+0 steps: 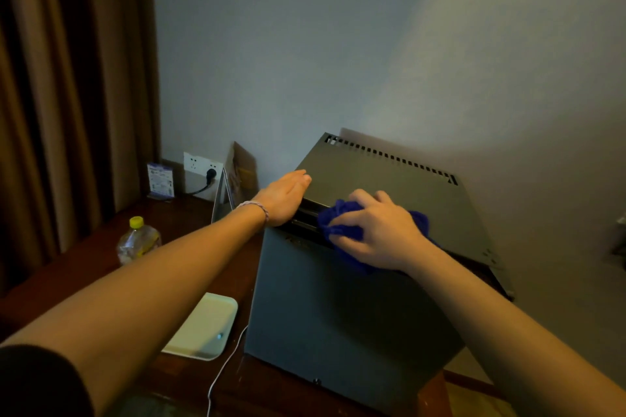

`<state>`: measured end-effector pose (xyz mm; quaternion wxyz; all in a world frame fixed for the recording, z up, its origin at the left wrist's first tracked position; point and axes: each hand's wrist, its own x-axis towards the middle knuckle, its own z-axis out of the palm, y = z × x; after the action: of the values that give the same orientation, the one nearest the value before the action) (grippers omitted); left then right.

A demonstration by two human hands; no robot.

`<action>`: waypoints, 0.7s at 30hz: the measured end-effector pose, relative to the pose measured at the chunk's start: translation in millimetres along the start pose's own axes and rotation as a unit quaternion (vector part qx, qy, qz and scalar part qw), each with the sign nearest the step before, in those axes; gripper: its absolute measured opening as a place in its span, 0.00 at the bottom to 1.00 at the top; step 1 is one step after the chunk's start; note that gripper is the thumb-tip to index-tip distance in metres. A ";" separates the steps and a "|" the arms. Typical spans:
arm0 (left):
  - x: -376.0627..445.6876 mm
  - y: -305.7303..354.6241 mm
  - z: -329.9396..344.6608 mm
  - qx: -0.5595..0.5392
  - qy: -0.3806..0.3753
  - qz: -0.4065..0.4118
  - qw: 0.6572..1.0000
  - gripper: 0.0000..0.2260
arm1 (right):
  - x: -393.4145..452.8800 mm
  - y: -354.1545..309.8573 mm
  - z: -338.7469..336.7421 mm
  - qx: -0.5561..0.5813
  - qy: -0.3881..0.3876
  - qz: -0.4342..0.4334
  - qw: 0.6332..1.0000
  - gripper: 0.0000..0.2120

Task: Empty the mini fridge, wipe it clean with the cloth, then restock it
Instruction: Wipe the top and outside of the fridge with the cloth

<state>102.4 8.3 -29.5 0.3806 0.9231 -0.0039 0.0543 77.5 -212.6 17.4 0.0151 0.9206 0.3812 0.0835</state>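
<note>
A dark grey mini fridge [355,308] stands on a wooden table with its door closed and a row of vent slots along the back of its top. My right hand [376,230] grips a bunched blue cloth [338,222] against the front edge of the fridge's top. My left hand [288,196] lies flat with straight fingers on the top's left front corner. A clear plastic bottle [137,242] with a yellow cap stands on the table to the left.
A pale tray [203,325] lies on the wooden table [101,267] left of the fridge, with a thin white cable [222,372] beside it. A wall socket [203,167] with a black plug, a small card stand [161,179] and a folded sign [237,179] are at the back. Brown curtains [67,78] hang left.
</note>
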 end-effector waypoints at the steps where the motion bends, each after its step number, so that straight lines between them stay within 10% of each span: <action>1: 0.3 -0.1 -0.8 -0.007 0.000 -0.001 1.000 0.24 | 13.2 -12.4 1.6 -0.007 0.001 -0.006 1.000 0.16; 17: 4.9 -17.0 -6.9 0.110 0.005 0.016 0.994 0.37 | -66.7 61.4 -2.8 0.029 -0.012 0.055 0.998 0.17; 21: -3.6 4.8 -5.8 0.230 0.009 0.021 0.973 0.26 | -101.2 86.1 -9.0 0.000 -0.037 0.082 0.996 0.17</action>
<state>98.0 8.9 -22.4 0.1572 0.9850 -0.0069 0.0702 65.9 -345.3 19.8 0.0223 0.9511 0.3039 0.0508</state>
